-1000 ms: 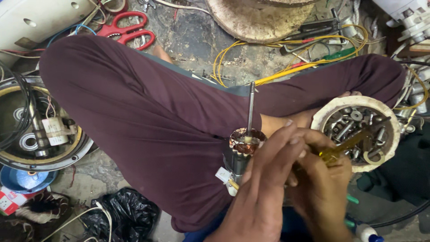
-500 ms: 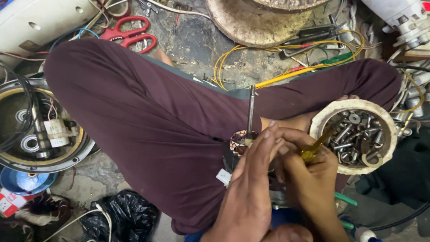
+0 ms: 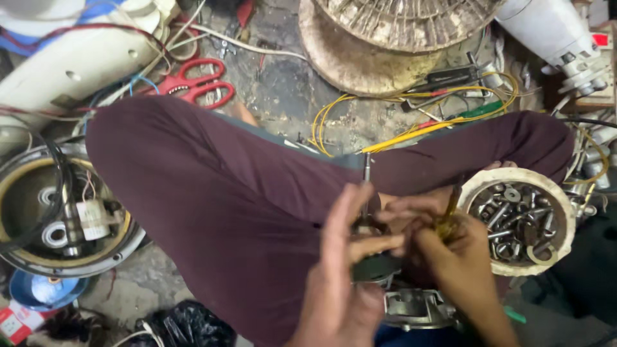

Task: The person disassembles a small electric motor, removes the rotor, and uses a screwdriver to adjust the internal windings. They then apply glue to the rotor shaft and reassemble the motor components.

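The left hand pinches a small motor rotor by its body, shaft up (probably heavy, stiff, greasy). The right hand grips a yellow-handled screwdriver over the lap.

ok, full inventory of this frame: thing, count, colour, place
scissors: one, red handles, floor top left
wires: several, yellow, floor top centre
round bowl of bolts and washers: one, cream rim, right, by the knee
wound disc: one, tan, top centre
open motor housing: one, grey with yellow inner ring, left
plastic bag: one, black, bottom left
metal shaft: one, grey, upright at centre
trousered legs: two, maroon, crossed mid-frame
left hand: holds the shaft's base part
right hand: grips a yellowish-handled tool
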